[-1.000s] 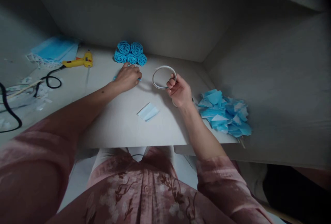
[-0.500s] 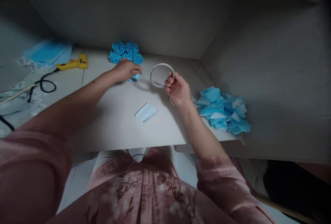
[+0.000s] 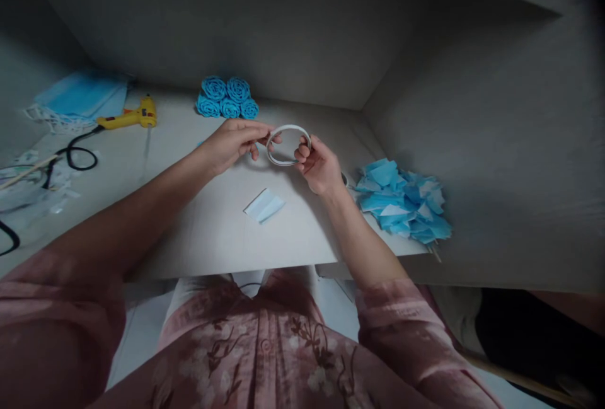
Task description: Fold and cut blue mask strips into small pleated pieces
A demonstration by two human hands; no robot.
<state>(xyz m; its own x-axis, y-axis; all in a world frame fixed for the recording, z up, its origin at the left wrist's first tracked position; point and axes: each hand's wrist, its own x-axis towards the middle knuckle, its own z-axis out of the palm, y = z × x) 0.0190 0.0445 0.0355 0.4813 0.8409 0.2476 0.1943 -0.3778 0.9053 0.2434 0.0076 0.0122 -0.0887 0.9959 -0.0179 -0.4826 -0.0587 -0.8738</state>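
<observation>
My right hand (image 3: pixel 320 166) pinches a narrow roll of white tape (image 3: pixel 288 126) by its right side, holding it up above the table. At the roll's left side is my left hand (image 3: pixel 236 144), fingers stretched and apart, the fingertips reaching its rim. Whether they press on the tape I cannot tell. Bits of blue material show beside the left hand, mostly hidden by it. Below the hands, a folded light-blue piece of fabric (image 3: pixel 265 205) lies flat on the table (image 3: pixel 227 232).
Several blue rolled rosettes (image 3: pixel 229 99) are stacked at the back. A yellow glue gun (image 3: pixel 130 116) with a black cord and a pile of blue face masks (image 3: pixel 82 100) lie left. A bunch of blue cut petals on sticks (image 3: pixel 404 201) rests right, near another ring (image 3: pixel 345 179).
My left hand has let go of the small blue piece and moved right to the tape roll. The roll, still in my right hand, has shifted slightly left.
</observation>
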